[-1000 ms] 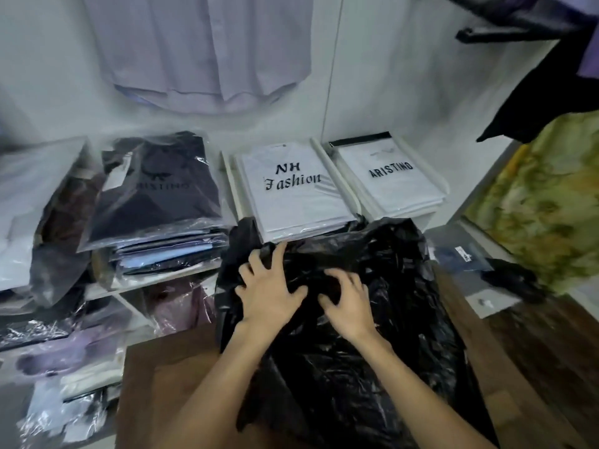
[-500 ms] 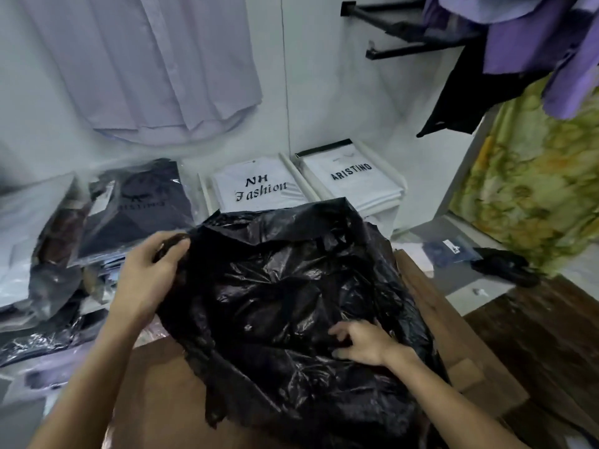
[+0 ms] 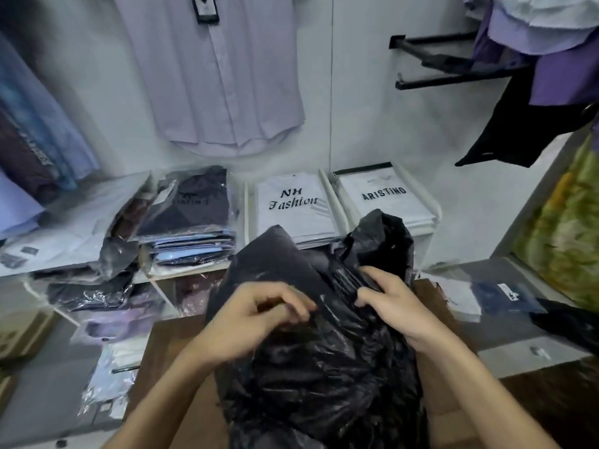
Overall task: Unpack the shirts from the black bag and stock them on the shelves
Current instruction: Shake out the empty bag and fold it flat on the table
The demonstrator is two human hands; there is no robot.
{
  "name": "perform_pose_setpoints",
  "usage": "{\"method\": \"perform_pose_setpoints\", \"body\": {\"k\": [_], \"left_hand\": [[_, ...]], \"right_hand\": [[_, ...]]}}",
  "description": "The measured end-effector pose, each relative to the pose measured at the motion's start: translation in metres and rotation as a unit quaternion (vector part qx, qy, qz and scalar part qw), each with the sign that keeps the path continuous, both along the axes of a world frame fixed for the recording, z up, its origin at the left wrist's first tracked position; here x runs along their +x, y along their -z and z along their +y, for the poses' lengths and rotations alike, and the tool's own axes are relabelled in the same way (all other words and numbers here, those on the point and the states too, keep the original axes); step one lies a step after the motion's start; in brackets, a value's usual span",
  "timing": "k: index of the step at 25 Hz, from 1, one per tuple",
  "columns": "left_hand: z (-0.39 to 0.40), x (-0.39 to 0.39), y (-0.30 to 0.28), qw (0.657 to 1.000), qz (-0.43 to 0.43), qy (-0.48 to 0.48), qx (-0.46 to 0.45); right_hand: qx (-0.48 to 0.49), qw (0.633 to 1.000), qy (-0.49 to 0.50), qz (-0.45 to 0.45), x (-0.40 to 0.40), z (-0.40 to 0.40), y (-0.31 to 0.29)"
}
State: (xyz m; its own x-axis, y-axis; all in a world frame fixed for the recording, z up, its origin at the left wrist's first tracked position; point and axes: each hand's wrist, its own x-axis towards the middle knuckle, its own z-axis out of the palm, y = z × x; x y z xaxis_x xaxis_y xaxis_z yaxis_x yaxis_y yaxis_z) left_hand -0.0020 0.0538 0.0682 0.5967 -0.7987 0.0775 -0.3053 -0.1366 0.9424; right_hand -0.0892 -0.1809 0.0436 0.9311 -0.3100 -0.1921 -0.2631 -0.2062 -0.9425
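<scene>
The black plastic bag (image 3: 324, 377) lies crumpled on a brown wooden table (image 3: 171, 367) in front of me. A dark packaged shirt (image 3: 275, 260) sticks out of its open top, tilted up to the left. My left hand (image 3: 259, 319) holds the bag's plastic at the left of the opening, fingers curled. My right hand (image 3: 385, 303) grips the edge of the dark folded stack inside the opening. Behind the bag stand low white shelves (image 3: 327, 202) with folded shirts.
White packs marked NH Fashion (image 3: 291, 202) and ARISTINO (image 3: 382, 196) fill two shelf bins. Dark wrapped shirts (image 3: 191, 209) are stacked to the left. A lilac shirt (image 3: 220, 76) hangs on the wall. Black wall rails (image 3: 453, 63) carry clothes at upper right. More packs (image 3: 505, 296) lie at right.
The bag's mouth has come open and a dark packaged shirt now shows. My left hand moved from the bag's far left corner to its opening; my right hand moved up into the opening.
</scene>
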Motion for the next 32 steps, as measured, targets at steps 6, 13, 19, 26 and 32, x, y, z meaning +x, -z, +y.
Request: {"method": "perform_pose_setpoints", "body": {"k": [6,13,19,26,32], "left_hand": [[-0.036,0.109,0.049,0.965,0.029,-0.239,0.109],[0.002,0.104,0.126,0.978,-0.043,-0.063,0.193],[0.092,0.094,0.109,0.937,0.166,-0.156,0.266],[0.072,0.092,0.116,0.935,0.191,-0.229,0.193],[0.080,0.088,0.122,0.910,0.257,-0.197,0.259]], "right_hand": [[0.057,0.996,-0.009,0.061,-0.050,-0.045,0.000],[0.085,0.953,0.289,0.031,-0.048,-0.095,0.095],[-0.105,0.944,0.314,0.020,-0.027,-0.075,0.112],[0.022,0.988,0.025,0.148,0.043,0.013,0.075],[0.109,0.990,0.082,0.032,0.062,0.017,0.083]]}}
